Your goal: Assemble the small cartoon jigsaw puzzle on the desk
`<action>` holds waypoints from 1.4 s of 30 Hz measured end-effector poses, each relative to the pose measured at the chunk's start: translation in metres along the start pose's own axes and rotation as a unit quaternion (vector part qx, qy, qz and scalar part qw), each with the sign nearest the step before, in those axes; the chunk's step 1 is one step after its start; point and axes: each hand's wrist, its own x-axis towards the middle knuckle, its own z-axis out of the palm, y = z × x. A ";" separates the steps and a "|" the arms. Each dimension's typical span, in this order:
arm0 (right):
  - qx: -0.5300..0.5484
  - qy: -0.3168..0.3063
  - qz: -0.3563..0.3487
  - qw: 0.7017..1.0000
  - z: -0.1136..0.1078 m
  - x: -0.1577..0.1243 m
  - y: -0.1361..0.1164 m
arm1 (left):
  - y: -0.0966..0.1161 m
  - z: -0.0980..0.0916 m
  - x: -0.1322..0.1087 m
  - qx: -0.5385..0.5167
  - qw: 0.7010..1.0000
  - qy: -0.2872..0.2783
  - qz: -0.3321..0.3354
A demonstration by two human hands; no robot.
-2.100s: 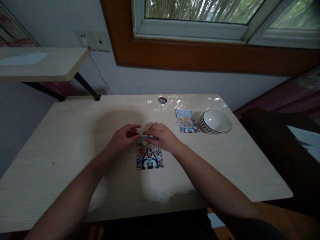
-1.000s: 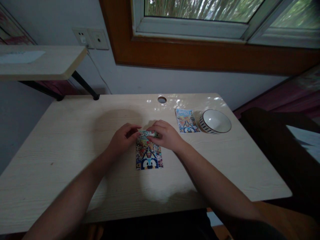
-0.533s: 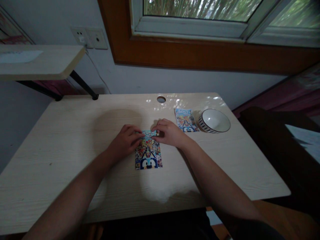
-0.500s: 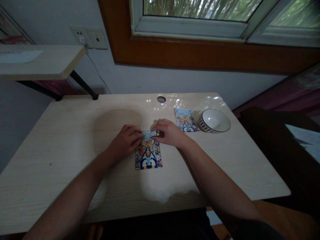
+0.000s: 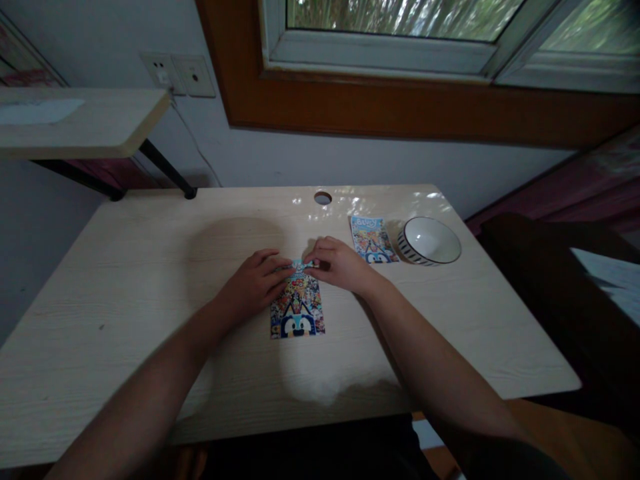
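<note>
On the desk in front of me lies a flat, colourful printed packet (image 5: 299,303), with a blue cartoon dog's face at its near end. My left hand (image 5: 257,279) rests over its upper left edge, fingers stretched out and lying on the print. At the upper right corner, the thumb and fingers of my right hand (image 5: 339,265) are closed in a pinch on the light blue top strip. Fingers hide part of that strip. A second packet (image 5: 373,241) with the same print lies flat beyond my right hand.
A white bowl (image 5: 432,241) with dark stripes outside stands beside the second packet. The pale wooden desk (image 5: 125,300) has a round cable hole (image 5: 323,199) near its back edge. A raised shelf (image 5: 90,127) on black legs stands at the back left.
My left fingers have slid slightly right along the packet's top strip, closer to my right fingertips. My right hand stays at the corner, and the second packet and bowl stand still.
</note>
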 end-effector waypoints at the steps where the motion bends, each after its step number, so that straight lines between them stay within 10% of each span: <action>1: 0.002 0.001 0.001 1.000 0.000 0.000 0.000 | 0.000 0.000 0.000 0.002 1.000 0.000 -0.001; 42: 0.028 -0.003 0.002 1.000 0.001 -0.001 0.003 | 0.003 0.003 0.000 0.031 0.999 -0.038 -0.015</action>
